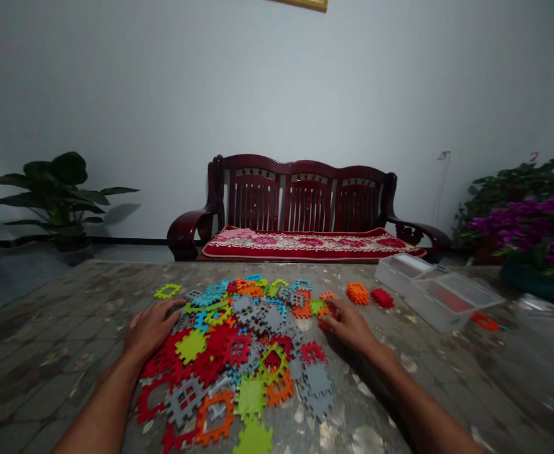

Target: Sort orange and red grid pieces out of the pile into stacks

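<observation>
A heap of flat, toothed plastic tiles [239, 340] in red, grey, green, orange and blue covers the middle of a stone-patterned table [45, 353]. My left hand [150, 328] lies on the heap's left edge, palm down, fingers bent over red and grey tiles. At the heap's right edge my right hand [348, 321] has its fingers closed round an orange tile [324, 310]. Beyond that hand, an orange tile stack [357, 292] and a red tile stack [382, 297] stand side by side.
A clear plastic box [449, 301] and its lid [406, 270] sit at the table's right. Purple flowers [536, 230] stand at far right. A dark wooden bench [305, 214] with a red cushion stands behind the table, a leafy plant [57, 192] at left.
</observation>
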Tool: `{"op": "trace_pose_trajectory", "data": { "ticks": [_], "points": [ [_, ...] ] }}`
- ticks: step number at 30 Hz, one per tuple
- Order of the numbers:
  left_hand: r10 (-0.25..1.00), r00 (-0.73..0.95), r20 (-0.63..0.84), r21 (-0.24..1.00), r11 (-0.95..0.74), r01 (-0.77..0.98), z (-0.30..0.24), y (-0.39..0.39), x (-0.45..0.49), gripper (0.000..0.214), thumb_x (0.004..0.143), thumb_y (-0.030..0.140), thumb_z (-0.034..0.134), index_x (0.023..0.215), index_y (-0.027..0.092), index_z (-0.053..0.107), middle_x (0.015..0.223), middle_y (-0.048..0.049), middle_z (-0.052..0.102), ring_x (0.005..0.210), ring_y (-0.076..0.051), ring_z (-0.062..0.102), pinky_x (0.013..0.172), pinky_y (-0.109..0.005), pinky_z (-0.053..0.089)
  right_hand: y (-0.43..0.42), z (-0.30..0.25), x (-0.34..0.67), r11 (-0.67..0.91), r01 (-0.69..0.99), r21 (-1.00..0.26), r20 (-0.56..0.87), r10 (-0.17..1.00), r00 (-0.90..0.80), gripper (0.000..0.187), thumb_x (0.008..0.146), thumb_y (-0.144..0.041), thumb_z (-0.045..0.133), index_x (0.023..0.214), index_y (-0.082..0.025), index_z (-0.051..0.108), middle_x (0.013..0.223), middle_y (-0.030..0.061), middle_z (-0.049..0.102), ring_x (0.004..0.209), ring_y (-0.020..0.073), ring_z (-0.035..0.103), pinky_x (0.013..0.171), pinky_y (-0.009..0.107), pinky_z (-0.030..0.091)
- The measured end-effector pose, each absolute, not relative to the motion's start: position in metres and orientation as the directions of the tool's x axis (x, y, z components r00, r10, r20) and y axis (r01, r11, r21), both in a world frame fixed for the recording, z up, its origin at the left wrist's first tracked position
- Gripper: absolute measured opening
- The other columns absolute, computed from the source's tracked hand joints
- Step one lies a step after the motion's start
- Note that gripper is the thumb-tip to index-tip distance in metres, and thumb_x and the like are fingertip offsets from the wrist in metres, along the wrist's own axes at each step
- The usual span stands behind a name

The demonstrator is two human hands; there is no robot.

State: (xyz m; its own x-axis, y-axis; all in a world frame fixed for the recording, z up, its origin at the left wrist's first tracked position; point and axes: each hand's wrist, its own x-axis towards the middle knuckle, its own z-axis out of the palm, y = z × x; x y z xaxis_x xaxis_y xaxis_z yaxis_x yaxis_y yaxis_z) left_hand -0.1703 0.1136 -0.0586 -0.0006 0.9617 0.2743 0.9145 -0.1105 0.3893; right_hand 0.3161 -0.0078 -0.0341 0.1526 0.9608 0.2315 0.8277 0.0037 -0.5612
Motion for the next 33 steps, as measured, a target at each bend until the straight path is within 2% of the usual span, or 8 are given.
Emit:
{"op": "trace_pose_trajectory", "data": {
  "ticks": [4, 8, 11, 15, 20, 22, 28, 33],
  "points": [
    [0.965, 0.008, 0.262, 0.379, -0.111, 0.919, -0.057, 0.115, -0.171, 0.043, 0.098, 0.036, 0.047, 0.125, 0.026, 0.079, 0.142, -0.0101, 0.074, 0.137, -0.034, 0.064, 0.12, -0.058, 0.043, -0.015, -0.033, 0.303, -0.063, 0.909, -0.413, 0.216, 0.962, 0.165, 0.053, 0.086, -0.032, 0.07, 0.137, -0.017, 0.069, 0.133, 0.0157, 0.069, 0.123, 0.0302, 0.065, 0.107, 0.037, 0.048],
    [0.967, 0.02, 0.253, 0.378, -0.117, 0.918, -0.058, 0.117, -0.173, 0.044, 0.1, 0.036, 0.044, 0.125, 0.026, 0.079, 0.143, -0.01, 0.073, 0.138, -0.033, 0.064, 0.121, -0.058, 0.043, -0.021, -0.032, 0.293, -0.097, 0.944, -0.316, 0.166, 0.974, 0.156, 0.049, 0.088, -0.031, 0.068, 0.133, -0.014, 0.068, 0.132, 0.0182, 0.068, 0.125, 0.032, 0.062, 0.108, 0.037, 0.046],
    [0.97, 0.024, 0.243, 0.376, -0.117, 0.919, -0.062, 0.121, -0.177, 0.046, 0.1, 0.037, 0.043, 0.127, 0.026, 0.078, 0.144, -0.0101, 0.073, 0.137, -0.033, 0.064, 0.12, -0.056, 0.044, -0.023, -0.035, 0.291, -0.08, 0.948, -0.308, 0.189, 0.971, 0.143, 0.051, 0.088, -0.025, 0.064, 0.138, -0.014, 0.067, 0.132, 0.0177, 0.07, 0.124, 0.0317, 0.063, 0.108, 0.037, 0.046],
    [0.966, 0.026, 0.257, 0.379, -0.126, 0.917, -0.072, 0.128, -0.183, 0.044, 0.1, 0.04, 0.044, 0.126, 0.028, 0.078, 0.143, -0.0088, 0.073, 0.136, -0.032, 0.065, 0.12, -0.055, 0.044, -0.016, -0.035, 0.306, -0.046, 0.93, -0.364, 0.279, 0.948, 0.156, 0.055, 0.086, -0.024, 0.064, 0.14, -0.015, 0.068, 0.128, 0.0161, 0.074, 0.12, 0.0307, 0.067, 0.107, 0.037, 0.048],
    [0.961, 0.027, 0.277, 0.378, -0.134, 0.916, -0.079, 0.131, -0.187, 0.048, 0.101, 0.041, 0.041, 0.129, 0.027, 0.077, 0.146, -0.0111, 0.071, 0.137, -0.036, 0.063, 0.12, -0.06, 0.042, 0.005, -0.021, 0.358, -0.158, 0.884, -0.44, 0.407, 0.843, 0.353, 0.056, 0.086, -0.032, 0.062, 0.139, -0.014, 0.068, 0.128, 0.015, 0.076, 0.117, 0.0302, 0.071, 0.105, 0.04, 0.052],
    [0.962, 0.025, 0.273, 0.382, -0.133, 0.915, -0.078, 0.131, -0.187, 0.049, 0.101, 0.042, 0.039, 0.129, 0.027, 0.077, 0.146, -0.0112, 0.071, 0.138, -0.037, 0.062, 0.12, -0.062, 0.04, 0.013, -0.015, 0.378, -0.225, 0.865, -0.448, 0.412, 0.807, 0.424, 0.059, 0.087, -0.035, 0.062, 0.141, -0.012, 0.066, 0.131, 0.0163, 0.075, 0.119, 0.0309, 0.07, 0.106, 0.04, 0.052],
    [0.967, 0.017, 0.254, 0.377, -0.115, 0.919, -0.08, 0.132, -0.189, 0.05, 0.101, 0.044, 0.039, 0.129, 0.027, 0.077, 0.148, -0.0098, 0.07, 0.14, -0.035, 0.061, 0.121, -0.061, 0.039, 0.029, -0.006, 0.399, -0.354, 0.87, -0.343, 0.35, 0.811, 0.468, 0.064, 0.089, -0.032, 0.061, 0.15, -0.01, 0.059, 0.135, 0.0165, 0.073, 0.123, 0.0306, 0.069, 0.105, 0.036, 0.05],
    [0.968, 0.032, 0.25, 0.377, -0.128, 0.917, -0.08, 0.132, -0.19, 0.051, 0.102, 0.044, 0.038, 0.131, 0.026, 0.076, 0.149, -0.0103, 0.069, 0.14, -0.035, 0.06, 0.121, -0.06, 0.039, 0.031, 0.001, 0.395, -0.412, 0.89, -0.197, 0.272, 0.849, 0.453, 0.066, 0.094, -0.035, 0.061, 0.156, -0.014, 0.054, 0.135, 0.0158, 0.073, 0.126, 0.0321, 0.067, 0.103, 0.036, 0.049]
  ]
}}
